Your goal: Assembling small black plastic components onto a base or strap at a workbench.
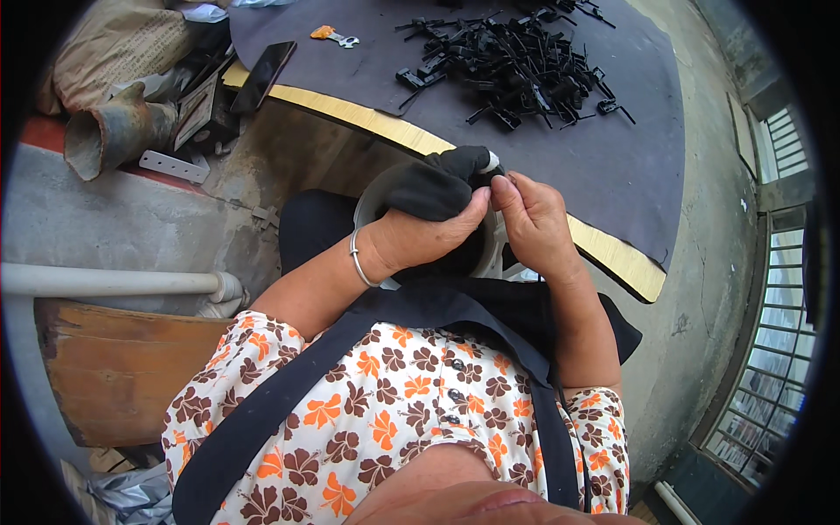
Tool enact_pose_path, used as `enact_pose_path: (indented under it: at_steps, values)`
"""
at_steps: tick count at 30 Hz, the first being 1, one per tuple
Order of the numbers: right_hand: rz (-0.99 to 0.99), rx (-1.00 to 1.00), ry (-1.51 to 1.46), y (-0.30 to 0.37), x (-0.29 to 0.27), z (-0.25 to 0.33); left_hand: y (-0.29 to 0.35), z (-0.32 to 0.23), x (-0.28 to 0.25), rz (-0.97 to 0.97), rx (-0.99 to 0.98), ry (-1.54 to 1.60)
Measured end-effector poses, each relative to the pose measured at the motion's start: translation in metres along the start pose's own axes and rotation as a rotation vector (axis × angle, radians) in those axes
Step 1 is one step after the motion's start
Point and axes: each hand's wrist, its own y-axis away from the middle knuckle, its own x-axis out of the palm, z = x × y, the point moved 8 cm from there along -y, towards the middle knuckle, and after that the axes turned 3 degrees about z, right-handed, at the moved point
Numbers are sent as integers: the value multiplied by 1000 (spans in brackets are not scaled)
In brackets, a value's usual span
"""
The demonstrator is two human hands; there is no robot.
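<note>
My left hand (430,214) has a black glove over its fingers, with a white wrap on one fingertip and a bare thumb. Its fingers are closed, thumb pressed in toward them. Close against it, my bare right hand (538,220) pinches with thumb and forefinger. Something small and dark seems to lie between the hands, but my fingers hide its kind. Below them, between my knees, stands a pale bucket (366,208), its inside mostly in shadow. Ahead on the table rests a big heap of small black plastic parts (525,70) with thin arms.
The dark-covered table (630,175) has a pale yellow edge just beyond my hands. A phone (264,77) lies at its left edge; a small metal tool with orange (335,37) lies farther in. Left are a rusty pipe piece (114,131), a sack (122,52) and a white pipe (114,280).
</note>
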Motion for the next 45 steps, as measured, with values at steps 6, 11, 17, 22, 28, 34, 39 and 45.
enact_pose_path:
  at_steps: [6, 11, 17, 22, 28, 34, 39, 45]
  values:
    - [87, 25, -191, 0, 2, 3, 0, -25, -2, -51, 209, -277]
    - [72, -5, -134, 2, 3, 1, 0, -32, -1, -106, 365, -382]
    - [100, 116, -331, 2, 12, -10, 6, -31, -4, -115, 373, -348]
    - [56, 33, 92, 0, -9, 7, 0, -15, -13, -92, 327, -214]
    - [-64, -238, 148, 2, -16, 20, -1, 16, -11, -25, -277, 284]
    - [-150, -251, -85, 6, -18, 17, 1, 1, 8, 224, -191, 386]
    - [-45, -84, -90, 1, -13, 19, 0, 7, 0, 107, -80, 295]
    - [119, 86, 17, 1, -2, 5, -3, -1, 3, 95, 2, 46]
